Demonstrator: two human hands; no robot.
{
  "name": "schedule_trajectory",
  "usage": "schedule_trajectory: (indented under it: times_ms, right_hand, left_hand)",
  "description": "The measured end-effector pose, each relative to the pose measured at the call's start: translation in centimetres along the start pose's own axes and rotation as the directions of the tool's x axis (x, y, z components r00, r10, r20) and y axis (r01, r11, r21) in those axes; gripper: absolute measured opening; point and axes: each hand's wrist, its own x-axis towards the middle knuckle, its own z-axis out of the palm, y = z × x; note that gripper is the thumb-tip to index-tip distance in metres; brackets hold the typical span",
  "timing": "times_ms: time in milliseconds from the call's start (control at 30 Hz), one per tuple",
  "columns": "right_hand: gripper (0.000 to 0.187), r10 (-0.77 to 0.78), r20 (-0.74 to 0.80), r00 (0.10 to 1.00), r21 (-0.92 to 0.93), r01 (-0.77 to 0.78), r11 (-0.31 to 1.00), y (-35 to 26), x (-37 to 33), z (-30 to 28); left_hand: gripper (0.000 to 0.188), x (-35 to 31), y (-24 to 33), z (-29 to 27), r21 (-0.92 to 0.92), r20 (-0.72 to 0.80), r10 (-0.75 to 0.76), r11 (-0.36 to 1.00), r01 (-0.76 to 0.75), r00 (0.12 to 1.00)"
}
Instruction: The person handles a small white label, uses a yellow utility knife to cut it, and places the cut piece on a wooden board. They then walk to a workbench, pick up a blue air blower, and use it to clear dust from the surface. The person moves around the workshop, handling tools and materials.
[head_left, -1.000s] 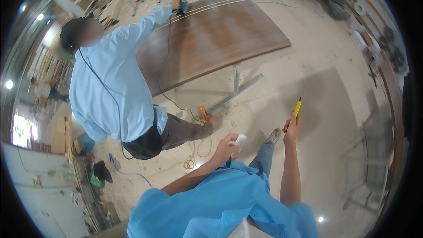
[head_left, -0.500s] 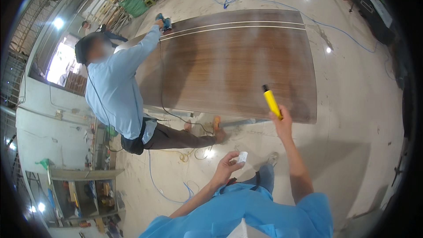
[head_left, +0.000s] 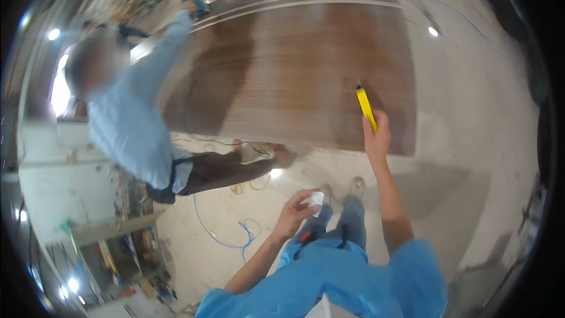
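My right hand (head_left: 378, 135) is closed around the lower end of a yellow stick-shaped tool (head_left: 365, 106). Its dark, thin tip points away from me over the brown wood-grain panel (head_left: 306, 76); whether it touches the surface I cannot tell. Nearer my body, my left hand (head_left: 292, 213) pinches a small white piece of paper (head_left: 316, 202) between thumb and fingers. Two pale parallel strips (head_left: 329, 0) run along the panel's far side.
At the left, a co-worker (head_left: 132, 123) in a light blue shirt leans over the panel, one hand on a teal power tool (head_left: 197, 6). A blue hose (head_left: 247, 238) coils on the floor. Shelving with assorted items (head_left: 112, 259) stands at the lower left.
My right hand and the yellow tool have moved farther over the panel, and a thin point now shows at its tip. The view has shifted; my left hand still pinches the paper.
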Motion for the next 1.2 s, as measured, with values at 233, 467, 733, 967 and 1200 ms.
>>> schedule_trajectory:
  times_ms: [233,467,733,967,1200]
  right_hand:
    - [0.032,-0.204,-0.134,0.97,-0.487,0.115,0.866,4.1,5.5,-1.6]
    - [0.034,-0.502,-0.321,0.803,-0.489,0.313,0.814,3.2,0.2,-3.0]
    - [0.027,-0.888,-0.011,0.46,-0.622,0.692,0.366,6.6,-4.0,2.0]
    - [0.044,-0.731,-0.441,0.52,-0.699,0.311,0.643,13.5,-2.1,-4.9]
    - [0.078,-0.383,-0.85,0.362,-0.357,0.139,0.924,14.9,1.1,-11.8]
  left_hand:
    - [0.042,0.4,-1.3,-1.4,0.082,0.121,-0.028,0.996,0.018,0.992]
    - [0.045,0.1,-4.0,-3.8,0.185,0.131,-0.144,0.976,0.119,0.981]
    - [0.046,2.3,-9.2,-4.5,0.345,0.158,-0.279,0.914,0.212,0.947]
    - [0.042,6.7,-15.1,-6.0,0.504,0.08,-0.337,0.826,0.254,0.938]
    - [0.041,6.6,-15.5,-5.6,0.437,0.121,-0.352,0.858,0.269,0.928]
